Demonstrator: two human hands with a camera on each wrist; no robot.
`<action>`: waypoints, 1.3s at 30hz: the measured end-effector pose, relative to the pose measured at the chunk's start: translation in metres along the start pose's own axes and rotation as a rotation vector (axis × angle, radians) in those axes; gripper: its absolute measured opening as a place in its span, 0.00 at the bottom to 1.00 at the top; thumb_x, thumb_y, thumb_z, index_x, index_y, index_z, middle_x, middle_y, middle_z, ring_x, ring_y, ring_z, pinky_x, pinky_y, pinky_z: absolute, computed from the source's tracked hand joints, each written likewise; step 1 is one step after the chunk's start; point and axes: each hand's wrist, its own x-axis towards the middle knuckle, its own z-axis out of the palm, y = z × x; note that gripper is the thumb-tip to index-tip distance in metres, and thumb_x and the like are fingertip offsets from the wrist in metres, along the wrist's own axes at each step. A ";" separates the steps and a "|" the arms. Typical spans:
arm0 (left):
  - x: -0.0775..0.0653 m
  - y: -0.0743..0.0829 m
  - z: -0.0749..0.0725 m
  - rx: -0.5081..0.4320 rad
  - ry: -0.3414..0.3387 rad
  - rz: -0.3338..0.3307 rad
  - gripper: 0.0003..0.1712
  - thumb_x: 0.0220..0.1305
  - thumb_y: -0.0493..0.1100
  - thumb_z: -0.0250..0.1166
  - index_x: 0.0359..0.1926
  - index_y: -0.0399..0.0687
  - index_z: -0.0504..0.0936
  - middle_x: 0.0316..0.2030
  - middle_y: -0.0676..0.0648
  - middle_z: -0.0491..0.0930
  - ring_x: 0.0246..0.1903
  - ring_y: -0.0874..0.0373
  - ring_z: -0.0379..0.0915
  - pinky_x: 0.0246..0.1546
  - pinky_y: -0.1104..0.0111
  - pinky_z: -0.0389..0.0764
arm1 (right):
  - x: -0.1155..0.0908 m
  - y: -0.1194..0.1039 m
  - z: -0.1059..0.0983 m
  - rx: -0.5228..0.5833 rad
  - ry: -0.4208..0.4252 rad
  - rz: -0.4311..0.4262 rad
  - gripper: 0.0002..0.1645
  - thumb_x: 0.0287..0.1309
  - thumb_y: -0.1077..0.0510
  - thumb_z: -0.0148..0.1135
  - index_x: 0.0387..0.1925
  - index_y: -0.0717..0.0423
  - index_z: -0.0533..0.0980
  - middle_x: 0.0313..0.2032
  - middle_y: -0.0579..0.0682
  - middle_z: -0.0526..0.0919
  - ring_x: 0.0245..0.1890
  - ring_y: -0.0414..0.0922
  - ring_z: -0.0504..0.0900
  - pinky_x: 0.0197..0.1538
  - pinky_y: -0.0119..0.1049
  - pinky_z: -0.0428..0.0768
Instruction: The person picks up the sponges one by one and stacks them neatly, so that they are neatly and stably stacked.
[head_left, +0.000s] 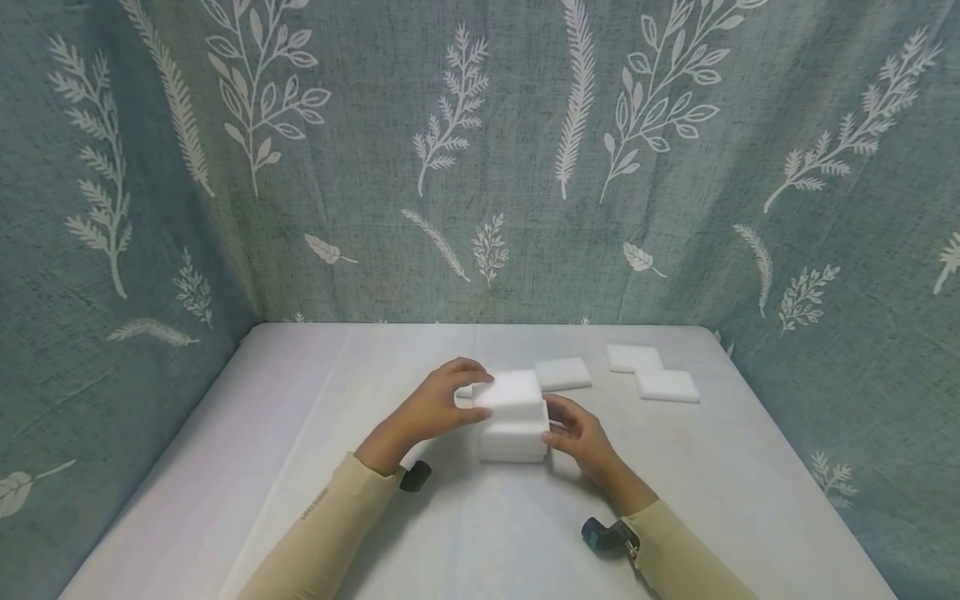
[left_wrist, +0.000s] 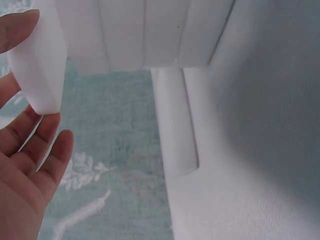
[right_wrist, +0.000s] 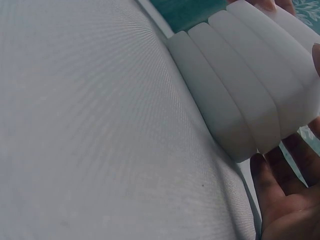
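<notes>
A neat stack of white sponge blocks point(head_left: 513, 443) stands on the table, their edges lined up in layers point(right_wrist: 235, 85). My left hand point(head_left: 444, 398) pinches the top sponge point(head_left: 507, 388) by its left end, thumb on the near side and fingers beyond. That sponge sits slightly askew over the stack, and in the left wrist view its end point(left_wrist: 42, 65) juts out past the other layers point(left_wrist: 142, 37). At the stack's right end, my right hand point(head_left: 581, 435) holds the side, thumb at the near corner and fingertips against the lower layers.
Behind the stack lies a loose white sponge point(head_left: 562, 374), with part of another point(head_left: 464, 392) showing beside the left fingers. Two more sponges, one farther back point(head_left: 632, 357) and one nearer point(head_left: 669, 386), lie at the back right. Patterned green curtains point(head_left: 450, 167) enclose the white table point(head_left: 337, 367).
</notes>
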 end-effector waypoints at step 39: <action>-0.004 0.008 0.011 -0.010 -0.072 0.002 0.26 0.54 0.50 0.75 0.55 0.51 0.82 0.57 0.52 0.73 0.59 0.53 0.66 0.58 0.55 0.71 | -0.001 -0.006 0.000 -0.058 0.013 0.029 0.39 0.54 0.66 0.69 0.66 0.69 0.63 0.63 0.68 0.68 0.65 0.63 0.66 0.62 0.42 0.70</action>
